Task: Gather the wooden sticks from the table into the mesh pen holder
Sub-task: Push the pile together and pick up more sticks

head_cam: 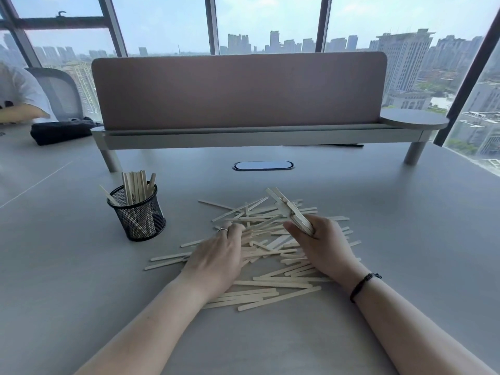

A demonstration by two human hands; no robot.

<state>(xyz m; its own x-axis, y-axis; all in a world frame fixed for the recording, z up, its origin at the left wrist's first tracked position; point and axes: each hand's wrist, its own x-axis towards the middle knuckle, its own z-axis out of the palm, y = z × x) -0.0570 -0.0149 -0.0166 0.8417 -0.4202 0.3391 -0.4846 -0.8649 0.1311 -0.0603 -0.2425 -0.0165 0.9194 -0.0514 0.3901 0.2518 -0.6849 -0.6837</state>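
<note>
- Head view: a grey table carries a loose pile of wooden sticks, lying crossed over one another near the middle of the surface, towards its near edge.
- Mesh pen holder: black, upright, standing left of the pile and apart from it. Several sticks stand in it already, their ends rising above the rim; one leans out to the left.
- Right hand: over the right part of the pile, fingers curled and clamped on a bundle of sticks. The bundle angles up and away to the left, its far ends clear of the pile.
- Right wrist carries a dark band.
- Left hand: palm down on the left part of the pile, fingers bent into the sticks. Whether they grip any stick cannot be told. One finger bears a ring.
- Far edge of the surface: a raised shelf with a pink divider panel standing on it; an oval cable port sits in the table just before it.
- Far left corner: a dark bag lies on the table, with another person's arm beyond it.
</note>
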